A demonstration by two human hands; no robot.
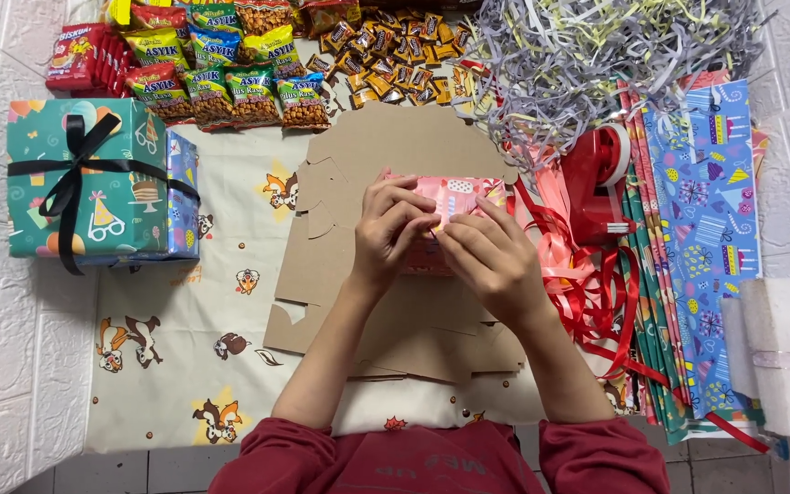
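Note:
A small box wrapped in pink patterned paper (462, 192) rests on a stack of flat brown cardboard cut-outs (349, 247) in the middle of the view. My left hand (389, 230) lies over the box's left part, fingers curled onto its top. My right hand (491, 256) presses on the box from the right, and its fingertips meet those of the left hand on the paper. Most of the box is hidden under both hands.
A green wrapped box with a black ribbon (89, 183) stands at left. Snack packets (230, 69) and candies (386, 50) lie at the top, shredded paper (596, 55) at top right. A red tape dispenser (601, 187), red ribbon (587, 284) and wrapping-paper sheets (706, 229) lie right.

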